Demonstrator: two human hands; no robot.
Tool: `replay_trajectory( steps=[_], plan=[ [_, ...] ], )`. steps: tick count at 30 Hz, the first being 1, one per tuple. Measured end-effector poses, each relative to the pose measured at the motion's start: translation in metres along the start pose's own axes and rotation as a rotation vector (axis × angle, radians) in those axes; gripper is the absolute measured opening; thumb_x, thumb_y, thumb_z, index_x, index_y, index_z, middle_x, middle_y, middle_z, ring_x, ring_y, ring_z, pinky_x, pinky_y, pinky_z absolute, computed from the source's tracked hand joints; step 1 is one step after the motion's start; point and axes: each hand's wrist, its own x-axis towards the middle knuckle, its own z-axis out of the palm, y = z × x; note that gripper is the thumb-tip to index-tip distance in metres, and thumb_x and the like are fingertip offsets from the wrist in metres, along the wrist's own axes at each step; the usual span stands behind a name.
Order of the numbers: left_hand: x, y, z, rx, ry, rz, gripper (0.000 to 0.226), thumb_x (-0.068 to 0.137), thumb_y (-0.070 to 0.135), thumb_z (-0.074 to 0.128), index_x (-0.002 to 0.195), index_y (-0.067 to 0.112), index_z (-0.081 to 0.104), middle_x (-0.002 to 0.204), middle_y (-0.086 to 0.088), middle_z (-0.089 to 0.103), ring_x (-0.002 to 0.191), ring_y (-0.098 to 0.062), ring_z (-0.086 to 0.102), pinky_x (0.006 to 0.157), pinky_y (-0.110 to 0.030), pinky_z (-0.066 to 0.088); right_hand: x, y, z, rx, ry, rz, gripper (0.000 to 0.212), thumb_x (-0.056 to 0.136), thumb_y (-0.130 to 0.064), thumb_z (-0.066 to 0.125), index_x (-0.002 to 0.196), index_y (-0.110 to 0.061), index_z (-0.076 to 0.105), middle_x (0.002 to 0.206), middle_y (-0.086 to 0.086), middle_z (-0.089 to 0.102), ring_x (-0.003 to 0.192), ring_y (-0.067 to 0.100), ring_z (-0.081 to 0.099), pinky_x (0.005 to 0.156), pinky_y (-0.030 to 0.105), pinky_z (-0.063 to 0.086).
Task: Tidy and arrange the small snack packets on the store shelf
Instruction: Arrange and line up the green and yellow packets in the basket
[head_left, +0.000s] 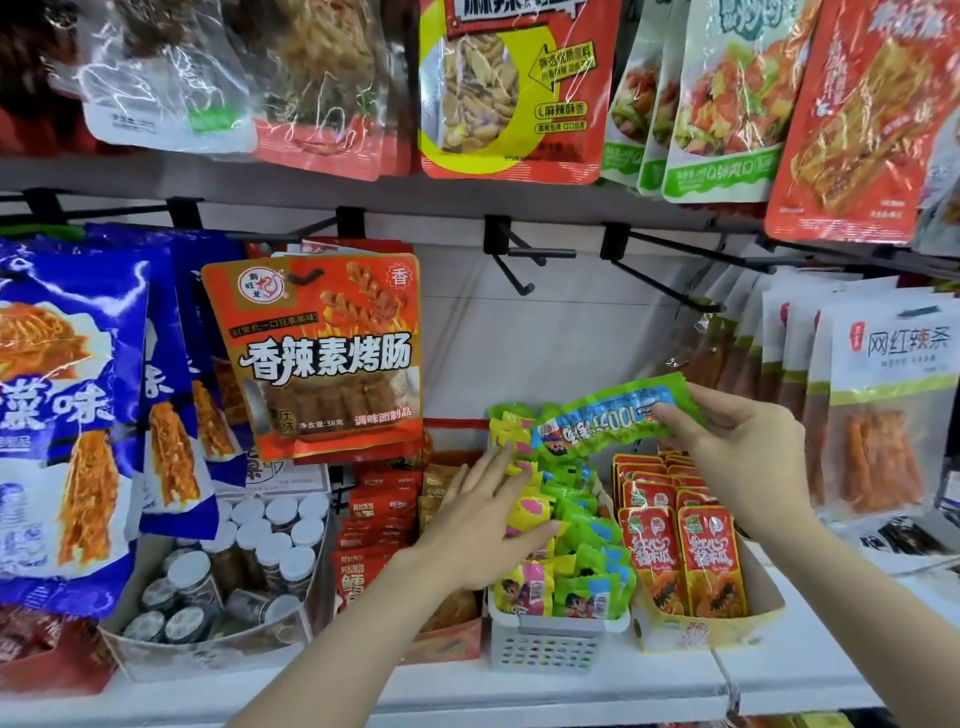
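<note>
Tidying mid-way, head view | my right hand (748, 447) grip pinches a long green packet (613, 421) above the white basket (558, 642) | left hand (483, 525) spread flat on jumbled packets (576, 551) inside | I judge most unsorted; red packets (680, 545) alongside stand neat.

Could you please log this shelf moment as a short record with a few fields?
left hand: fingers straight, pressing on the small packets
right hand: pinching a green packet above the basket
white basket: holds yellow, pink and green packets, loosely piled
right neighbour: cardboard tray of red packets, upright in rows
left neighbour: box of jars
</note>
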Motion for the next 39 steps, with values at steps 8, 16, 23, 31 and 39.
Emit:
replay_trajectory(
  steps=[8, 16, 23, 31, 39],
  plan=[
    [-0.035, -0.001, -0.005, -0.117, 0.107, 0.085, 0.053, 0.094, 0.067, 0.038, 0.12, 0.027, 0.061, 0.162, 0.014, 0.017, 0.15, -0.004, -0.004, 0.123, -0.03, 0.004, -0.002, 0.007, -0.004, 0.073, 0.011, 0.024, 0.048, 0.072, -0.04, 0.077, 0.114, -0.018, 0.073, 0.103, -0.002, 0.075, 0.093, 0.012, 0.072, 0.089, 0.041, 0.057],
    [-0.003, 0.003, -0.011, -0.077, 0.013, 0.003, 0.053, 0.09, 0.073, 0.035, 0.11, 0.026, 0.051, 0.166, 0.005, 0.004, 0.152, -0.013, -0.004, 0.124, -0.042, 0.008, 0.004, 0.015, 0.003, 0.108, 0.011, 0.045, 0.042, 0.074, -0.036, 0.08, 0.112, -0.022, 0.072, 0.101, -0.004, 0.075, 0.089, 0.013, 0.073, 0.088, 0.041, 0.057],
    [0.011, 0.007, 0.001, 0.001, 0.026, -0.008, 0.072, 0.091, 0.073, 0.031, 0.134, 0.017, 0.045, 0.16, -0.003, 0.027, 0.149, -0.016, 0.015, 0.121, -0.041, 0.017, 0.007, 0.015, 0.006, 0.099, 0.004, 0.047, 0.05, 0.072, -0.041, 0.08, 0.116, -0.018, 0.072, 0.107, 0.001, 0.074, 0.095, 0.016, 0.072, 0.09, 0.043, 0.056],
    [-0.007, 0.008, -0.003, 0.017, -0.004, -0.051, 0.061, 0.086, 0.078, 0.028, 0.117, 0.028, 0.047, 0.144, 0.008, 0.04, 0.136, -0.015, 0.025, 0.105, -0.044, 0.025, 0.0, 0.005, 0.018, 0.075, -0.003, -0.006, 0.038, 0.077, -0.031, 0.08, 0.113, -0.018, 0.073, 0.098, -0.005, 0.075, 0.075, 0.001, 0.072, 0.079, 0.024, 0.059],
    [-0.016, 0.005, -0.003, 0.024, 0.054, -0.028, 0.064, 0.083, 0.081, 0.021, 0.109, 0.03, 0.05, 0.116, 0.015, 0.048, 0.123, -0.008, 0.04, 0.114, -0.048, 0.012, -0.003, -0.007, 0.058, -0.356, -0.175, -0.299, 0.027, 0.079, -0.031, 0.08, 0.103, -0.019, 0.077, 0.082, 0.011, 0.075, 0.071, 0.024, 0.073, 0.075, 0.032, 0.057]
  ],
)
